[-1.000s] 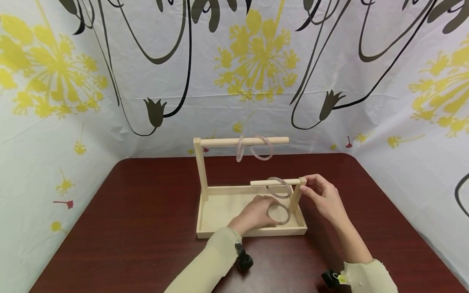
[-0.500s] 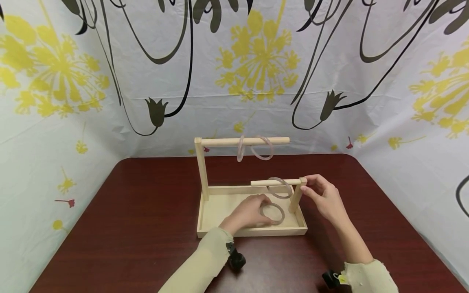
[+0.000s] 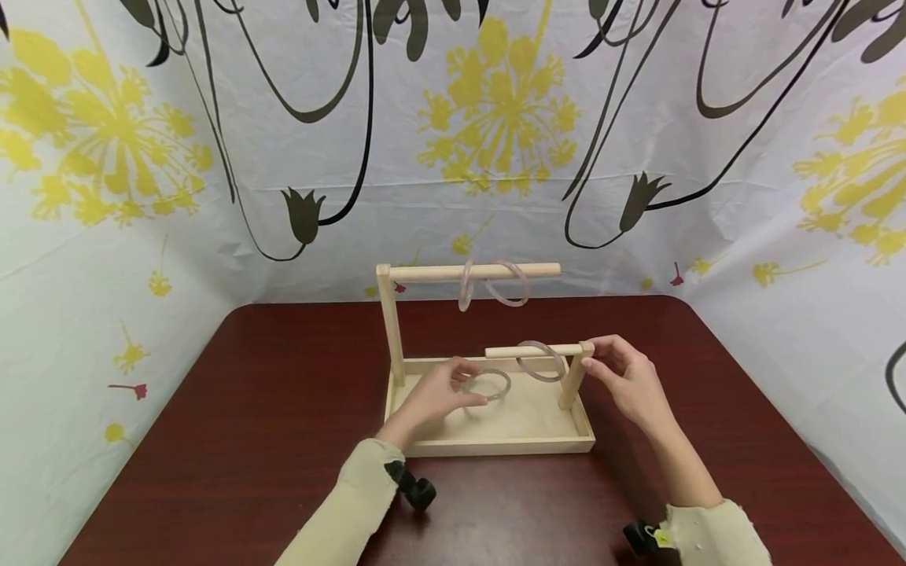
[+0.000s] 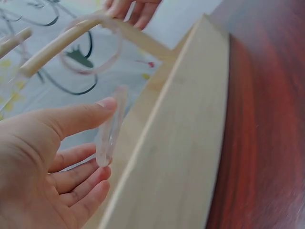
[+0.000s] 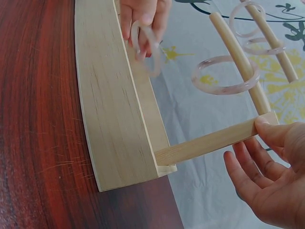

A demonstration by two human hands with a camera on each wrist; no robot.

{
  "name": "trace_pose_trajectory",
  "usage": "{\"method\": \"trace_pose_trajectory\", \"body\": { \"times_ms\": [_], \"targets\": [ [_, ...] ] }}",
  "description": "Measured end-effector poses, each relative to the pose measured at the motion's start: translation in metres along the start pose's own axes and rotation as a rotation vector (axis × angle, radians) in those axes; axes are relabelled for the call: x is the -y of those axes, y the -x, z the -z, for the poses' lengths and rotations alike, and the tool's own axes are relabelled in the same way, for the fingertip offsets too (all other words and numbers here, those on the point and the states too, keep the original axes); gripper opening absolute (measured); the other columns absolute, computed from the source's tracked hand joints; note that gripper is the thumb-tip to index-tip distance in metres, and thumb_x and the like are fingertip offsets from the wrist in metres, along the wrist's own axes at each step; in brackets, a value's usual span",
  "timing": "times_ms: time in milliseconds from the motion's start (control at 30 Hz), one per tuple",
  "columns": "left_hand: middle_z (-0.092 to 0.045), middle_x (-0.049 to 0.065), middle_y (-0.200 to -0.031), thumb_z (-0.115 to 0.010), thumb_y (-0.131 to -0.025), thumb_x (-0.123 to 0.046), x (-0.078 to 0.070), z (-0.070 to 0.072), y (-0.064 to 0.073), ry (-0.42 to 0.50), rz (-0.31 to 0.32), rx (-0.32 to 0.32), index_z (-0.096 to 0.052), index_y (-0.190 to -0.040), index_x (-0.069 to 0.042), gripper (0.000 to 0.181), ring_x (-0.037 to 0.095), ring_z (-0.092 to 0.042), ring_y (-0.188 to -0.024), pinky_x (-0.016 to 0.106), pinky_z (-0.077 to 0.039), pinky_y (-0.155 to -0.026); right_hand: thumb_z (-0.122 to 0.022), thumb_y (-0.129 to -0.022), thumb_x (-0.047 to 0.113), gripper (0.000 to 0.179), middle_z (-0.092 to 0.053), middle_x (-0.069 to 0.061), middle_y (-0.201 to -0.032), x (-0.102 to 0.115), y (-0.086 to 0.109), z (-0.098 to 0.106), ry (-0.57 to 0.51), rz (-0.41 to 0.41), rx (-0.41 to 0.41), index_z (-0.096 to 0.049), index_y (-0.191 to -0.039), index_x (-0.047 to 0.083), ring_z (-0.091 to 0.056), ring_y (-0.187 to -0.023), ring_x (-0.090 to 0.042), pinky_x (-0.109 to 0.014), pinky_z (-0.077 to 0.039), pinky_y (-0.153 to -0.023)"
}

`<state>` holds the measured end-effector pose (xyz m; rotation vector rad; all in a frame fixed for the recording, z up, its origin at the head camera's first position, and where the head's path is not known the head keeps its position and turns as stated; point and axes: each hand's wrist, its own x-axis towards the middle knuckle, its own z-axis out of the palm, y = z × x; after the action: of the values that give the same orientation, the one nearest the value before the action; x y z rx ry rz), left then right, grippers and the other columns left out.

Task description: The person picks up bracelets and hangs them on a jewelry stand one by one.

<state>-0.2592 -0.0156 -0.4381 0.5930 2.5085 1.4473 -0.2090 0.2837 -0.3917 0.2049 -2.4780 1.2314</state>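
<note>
My left hand [image 3: 433, 395] pinches a pale translucent bangle [image 3: 507, 385] between thumb and fingers, above the tray of a wooden jewelry stand [image 3: 510, 447]. In the left wrist view this bangle [image 4: 103, 155] appears nearly edge-on, with the thumb on its upper part and fingertips at its lower end. My right hand [image 3: 630, 385] holds the top of the stand's short post [image 3: 572, 387], thumb on the near side of the joint. Another bangle [image 3: 543, 380] hangs on the short rod [image 3: 501, 353] beside that hand.
Behind, the stand's taller bar [image 3: 425, 273] carries two pinkish bangles, one [image 3: 464, 297] left of the other [image 3: 526, 291]. Its free end points right; the short rod's points left. The stand rests on a dark red wooden table [image 3: 283, 409], with a patterned sheet [image 3: 396, 157] hanging behind.
My left hand has moved left and slightly back across the tray with the bangle, away from the short post. The right hand has stayed at the post top.
</note>
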Motion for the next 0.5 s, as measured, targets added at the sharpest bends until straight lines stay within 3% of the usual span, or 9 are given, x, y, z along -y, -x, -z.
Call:
{"method": "trace_pose_trajectory", "body": {
  "times_ms": [233,500],
  "targets": [
    [-0.063,0.016,-0.129,-0.079,-0.086,-0.020,0.005,0.017,0.006,0.206,0.053,-0.107,-0.062,-0.125,-0.005,0.046,0.036,-0.059,-0.123,0.047,-0.049,-0.105,-0.071,-0.092,0.009,0.023,-0.069,-0.013,-0.102,0.000,0.000,0.001,0.006,-0.002,0.000,-0.065,-0.113,0.002,-0.057,-0.085,0.011,-0.009,-0.045,-0.072],
    [-0.060,0.022,-0.137,-0.071,-0.091,-0.012,0.004,0.023,0.008,0.425,0.071,-0.196,-0.057,-0.132,0.001,0.046,0.037,-0.057,-0.129,0.043,-0.048,-0.107,-0.070,-0.092,0.008,0.022,-0.069,-0.014,-0.102,0.001,0.000,0.000,-0.003,0.006,0.000,-0.065,-0.112,0.001,-0.057,-0.085,0.011,-0.009,-0.046,-0.072]
  ]
}}
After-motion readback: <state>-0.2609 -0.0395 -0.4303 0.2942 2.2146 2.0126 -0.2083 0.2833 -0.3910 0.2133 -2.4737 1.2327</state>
